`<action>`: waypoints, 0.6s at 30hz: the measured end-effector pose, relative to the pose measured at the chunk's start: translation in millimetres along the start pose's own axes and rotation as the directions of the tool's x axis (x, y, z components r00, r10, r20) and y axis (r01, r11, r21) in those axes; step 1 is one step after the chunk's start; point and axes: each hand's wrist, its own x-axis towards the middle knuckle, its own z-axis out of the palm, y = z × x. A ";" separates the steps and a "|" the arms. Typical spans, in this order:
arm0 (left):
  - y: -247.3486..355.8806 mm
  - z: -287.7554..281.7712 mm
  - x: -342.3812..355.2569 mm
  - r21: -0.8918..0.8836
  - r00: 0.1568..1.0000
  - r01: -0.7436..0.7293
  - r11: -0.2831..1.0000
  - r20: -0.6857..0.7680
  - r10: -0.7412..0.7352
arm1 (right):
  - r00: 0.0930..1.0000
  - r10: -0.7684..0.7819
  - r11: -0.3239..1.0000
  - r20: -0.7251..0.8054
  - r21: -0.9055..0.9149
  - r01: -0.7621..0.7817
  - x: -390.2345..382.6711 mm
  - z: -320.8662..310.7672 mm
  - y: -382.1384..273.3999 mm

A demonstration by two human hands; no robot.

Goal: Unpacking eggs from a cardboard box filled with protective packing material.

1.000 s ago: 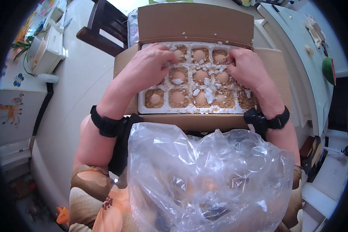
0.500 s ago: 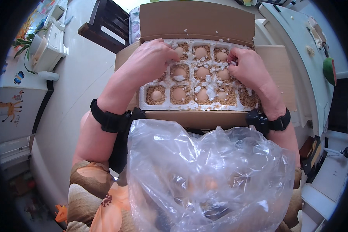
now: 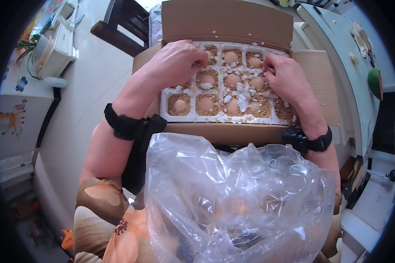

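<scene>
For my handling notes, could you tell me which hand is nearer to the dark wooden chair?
Left. The left hand rests on the foam tray's chair-side edge; the right hand is on the far side from the chair.

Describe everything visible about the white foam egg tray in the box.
The foam tray is white, with square cells in rows, each packed with brownish sawdust-like filling and mostly holding a pale brown egg. Its top is broken up, with white crumbs scattered over the cells. It lies flat inside an open cardboard box. The left hand rests on its far left corner, the right hand on its right side.
</scene>
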 end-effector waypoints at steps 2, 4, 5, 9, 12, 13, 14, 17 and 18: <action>1.6 2.1 5.6 0.011 1.000 -0.008 1.000 -0.007 0.008 | 1.000 -0.010 1.000 -0.001 -0.010 0.010 -6.8 -7.5 -6.7; 3.5 2.7 3.0 0.019 1.000 -0.023 1.000 -0.012 0.023 | 1.000 -0.012 1.000 -0.001 -0.022 0.012 -15.2 -14.9 -17.6; 3.2 2.7 1.0 0.028 1.000 0.001 1.000 -0.007 0.000 | 0.998 -0.065 0.996 0.012 0.054 0.065 -16.3 -16.3 -25.6; 3.2 2.4 -0.5 0.083 0.997 -0.031 0.996 -0.072 0.037 | 0.985 -0.151 0.976 0.088 0.169 0.134 -27.5 -22.8 -32.6; 20.4 -6.3 -9.9 0.040 0.995 -0.080 0.996 -0.053 0.082 | 0.967 -0.229 0.960 0.115 0.193 0.205 -36.7 -19.9 -29.7; 26.6 -10.2 -12.0 0.038 0.995 -0.080 0.996 -0.051 0.082 | 0.967 -0.227 0.960 0.117 0.195 0.202 -38.2 -17.0 -29.6; 31.7 -14.2 -12.9 0.045 0.999 -0.025 0.999 0.041 0.023 | 0.969 -0.230 0.963 0.093 0.163 0.213 -37.7 -13.6 -29.9; 33.9 -14.7 -21.3 0.065 0.995 0.025 0.998 0.094 -0.031 | 0.969 -0.225 0.972 0.103 0.090 0.217 -30.8 -8.2 -39.8; 33.4 -14.1 -24.8 0.073 0.998 0.020 0.997 0.057 -0.025 | 0.967 -0.217 0.976 0.136 0.047 0.212 -27.8 -6.4 -43.3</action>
